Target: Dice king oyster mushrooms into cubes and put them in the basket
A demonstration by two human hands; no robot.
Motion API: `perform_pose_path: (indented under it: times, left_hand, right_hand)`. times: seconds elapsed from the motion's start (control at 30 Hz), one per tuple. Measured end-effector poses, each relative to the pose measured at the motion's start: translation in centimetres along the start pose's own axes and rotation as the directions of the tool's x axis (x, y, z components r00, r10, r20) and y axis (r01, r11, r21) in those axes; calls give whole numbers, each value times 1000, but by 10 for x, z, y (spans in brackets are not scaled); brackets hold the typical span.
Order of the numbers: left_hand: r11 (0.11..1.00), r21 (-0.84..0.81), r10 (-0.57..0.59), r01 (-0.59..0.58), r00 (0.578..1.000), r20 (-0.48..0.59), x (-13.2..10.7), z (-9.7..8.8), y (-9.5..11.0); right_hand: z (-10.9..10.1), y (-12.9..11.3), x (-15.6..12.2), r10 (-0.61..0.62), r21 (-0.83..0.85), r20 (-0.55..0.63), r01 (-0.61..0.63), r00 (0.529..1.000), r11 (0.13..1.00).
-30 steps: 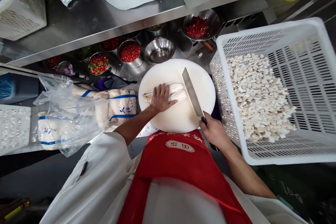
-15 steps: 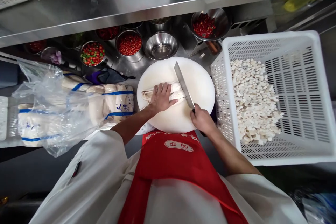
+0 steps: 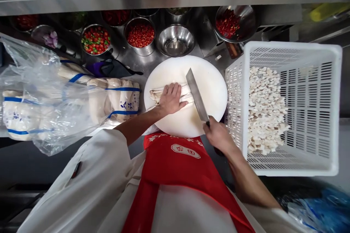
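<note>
My left hand [image 3: 171, 98] lies flat with fingers stretched out, pressing on sliced pale mushrooms [image 3: 156, 94] that look like king oyster mushrooms. They rest lengthwise on a round white cutting board [image 3: 166, 125]; their middle is hidden under my palm. My right hand [image 3: 218, 134] is closed round the handle of a kitchen knife [image 3: 197, 95]. Its broad blade slants away to the upper left, just right of the slices' cut ends. At this angle I cannot tell whether the edge touches them. Right of the board, a white perforated basket [image 3: 298, 171] holds a heap of diced mushroom [image 3: 265, 113].
Plastic-wrapped whole mushrooms [image 3: 113, 98] with blue bands lie left of the board. Behind it stand metal bowls of chopped red chillies [image 3: 140, 35], mixed red and green chillies [image 3: 95, 40], and a nearly bare metal bowl [image 3: 175, 40]. A steel shelf [image 3: 123, 2] overhangs the back.
The knife, in my right hand, has shifted slightly right from the slices' cut ends. My left hand stays on the mushrooms. The whole view has tilted and shifted a little.
</note>
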State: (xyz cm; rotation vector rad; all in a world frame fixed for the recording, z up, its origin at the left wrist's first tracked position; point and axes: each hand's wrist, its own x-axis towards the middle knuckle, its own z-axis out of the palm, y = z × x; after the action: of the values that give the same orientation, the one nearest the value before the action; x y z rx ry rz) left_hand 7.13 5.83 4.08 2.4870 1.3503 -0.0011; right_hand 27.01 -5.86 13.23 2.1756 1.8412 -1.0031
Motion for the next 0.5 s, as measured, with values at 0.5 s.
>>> perform_pose_path:
  times: [0.5]
  left_hand:
    - [1000,-21,-19,22,991,130,0,-4,-13]
  right_hand:
    - [-13,-6,-29,8,78,44,-11,999,997]
